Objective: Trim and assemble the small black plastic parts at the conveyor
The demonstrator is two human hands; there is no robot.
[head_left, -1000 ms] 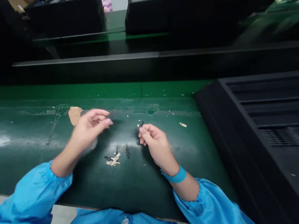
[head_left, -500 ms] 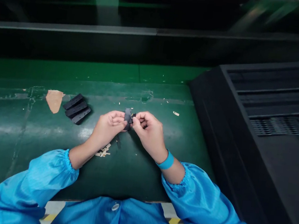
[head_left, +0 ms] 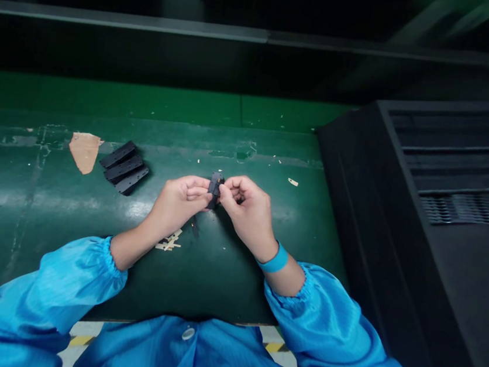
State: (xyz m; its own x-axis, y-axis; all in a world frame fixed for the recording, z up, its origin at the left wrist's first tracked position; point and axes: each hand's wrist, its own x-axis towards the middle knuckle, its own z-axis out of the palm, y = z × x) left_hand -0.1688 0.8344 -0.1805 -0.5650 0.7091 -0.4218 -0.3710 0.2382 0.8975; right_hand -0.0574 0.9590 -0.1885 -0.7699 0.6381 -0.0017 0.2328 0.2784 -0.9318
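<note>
A small flat black part (head_left: 214, 188) stands upright between my two hands, above the green belt (head_left: 48, 202). My left hand (head_left: 178, 204) pinches it from the left with closed fingers. From the right, my right hand (head_left: 248, 210) presses thumb and fingertips against the same part; a blue band circles that wrist. Three similar black strips (head_left: 123, 167) lie fanned out on the belt to the left, apart from my hands.
Small beige scraps and a dark sliver (head_left: 170, 241) lie under my left wrist. A tan torn patch (head_left: 83, 150) marks the belt at left. A large black slotted tray (head_left: 451, 189) fills the right side. A dark rail (head_left: 156, 25) runs along the back.
My hands came together from apart and both now pinch the black part. The view tipped downward, so the far crates and the person in pink left the picture and the black strips came in.
</note>
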